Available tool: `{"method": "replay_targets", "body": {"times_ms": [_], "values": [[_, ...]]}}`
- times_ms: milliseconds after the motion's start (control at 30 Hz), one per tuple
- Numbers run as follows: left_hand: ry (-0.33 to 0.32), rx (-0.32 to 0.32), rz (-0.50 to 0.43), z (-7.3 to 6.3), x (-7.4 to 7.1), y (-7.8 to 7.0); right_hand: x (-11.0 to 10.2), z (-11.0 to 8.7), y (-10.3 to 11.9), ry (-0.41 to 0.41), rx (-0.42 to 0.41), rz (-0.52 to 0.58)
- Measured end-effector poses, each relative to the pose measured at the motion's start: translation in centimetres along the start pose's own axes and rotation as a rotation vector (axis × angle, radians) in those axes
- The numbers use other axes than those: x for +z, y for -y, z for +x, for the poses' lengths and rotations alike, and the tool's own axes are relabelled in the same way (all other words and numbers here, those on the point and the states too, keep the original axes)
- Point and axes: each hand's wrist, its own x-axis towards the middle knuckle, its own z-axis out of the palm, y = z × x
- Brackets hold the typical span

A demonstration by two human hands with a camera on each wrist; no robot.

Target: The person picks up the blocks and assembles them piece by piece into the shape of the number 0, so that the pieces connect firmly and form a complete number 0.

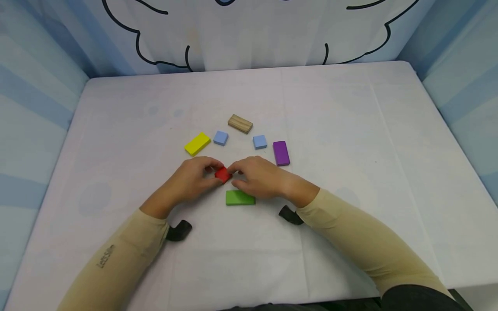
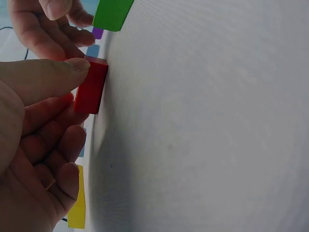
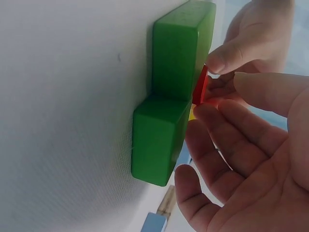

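A red block [image 1: 222, 174] stands on the white tabletop, pinched by my left hand [image 1: 196, 178] between thumb and fingers. The left wrist view shows the thumb on the near face of the red block [image 2: 92, 89]. My right hand [image 1: 258, 176] is at the block's right end, fingers loosely bent and its thumb apart. Whether its fingertip touches the red block, I cannot tell. Below the right hand lies green material [image 1: 238, 198]; the right wrist view resolves it into one green block [image 3: 175, 60] and another green block [image 3: 153, 137] abutting it.
Beyond the hands, an arc holds a yellow block [image 1: 197, 144], a blue block [image 1: 220, 138], a wood-grain block [image 1: 240, 124], another blue block [image 1: 260, 142] and a purple block [image 1: 281, 153]. Patterned curtains [image 1: 264, 39] border the table's back and sides.
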Motion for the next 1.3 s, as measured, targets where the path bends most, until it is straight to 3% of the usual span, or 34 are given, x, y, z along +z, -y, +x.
{"method": "replay_targets", "body": {"times_ms": [500,833,1033,1300], "values": [[0.002,-0.071,0.032,0.1,0.1,-0.3,-0.6,1.2,-0.3,-0.001,0.075,-0.035],[-0.005,-0.013,-0.002,0.0,0.3,0.0,-0.2,1.7,-0.3,-0.025,0.108,-0.044],[-0.028,0.037,-0.016,-0.1,0.3,0.2,0.2,2.0,-0.6,-0.030,0.084,-0.046],[-0.017,-0.016,-0.023,-0.3,0.0,0.1,0.1,2.2,-0.2,-0.005,0.076,-0.049]]}}
